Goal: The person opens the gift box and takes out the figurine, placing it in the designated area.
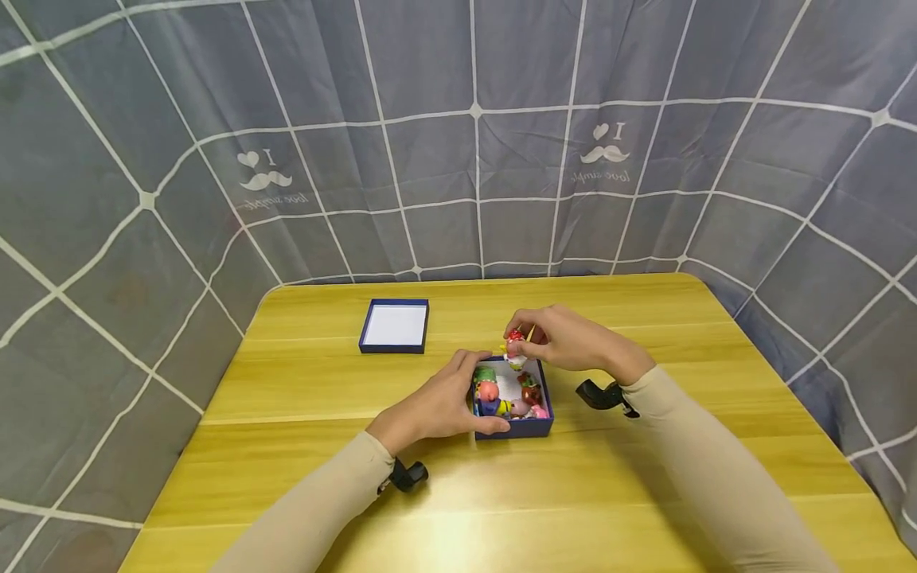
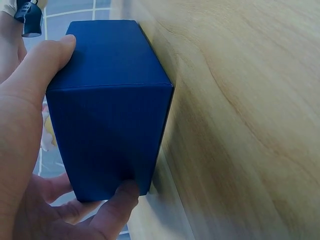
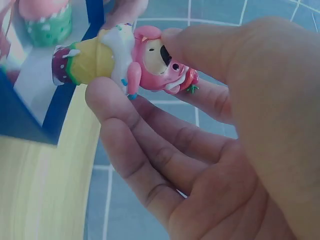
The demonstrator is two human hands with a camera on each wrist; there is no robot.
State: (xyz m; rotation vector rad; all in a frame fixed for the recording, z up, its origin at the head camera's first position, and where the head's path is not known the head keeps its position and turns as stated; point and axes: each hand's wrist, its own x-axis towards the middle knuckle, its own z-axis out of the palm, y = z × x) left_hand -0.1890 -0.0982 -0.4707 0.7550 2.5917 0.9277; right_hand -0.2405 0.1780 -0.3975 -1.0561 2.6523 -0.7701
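My right hand (image 1: pixel 569 338) pinches a small toy figurine (image 3: pixel 152 65) between thumb and fingers, over the far right part of an open blue box (image 1: pixel 526 429). In the right wrist view the figurine has a pink head with a strawberry on top, and a yellow cone-like lower body with a purple end. My left hand (image 1: pixel 444 398) grips the box at its left, thumb on the near wall and fingers at the far side. Several colourful figurines (image 1: pixel 489 391) lie inside the box, along its left and near sides; the white bottom shows between them.
A shallow blue lid (image 1: pixel 395 326) with a white inside lies on the wooden table (image 1: pixel 301 477), back left of the box. A black wrist camera (image 1: pixel 410 476) sits on the left wrist, another (image 1: pixel 602 395) on the right. A grey checked curtain (image 1: pixel 430 159) surrounds the table's back and sides.
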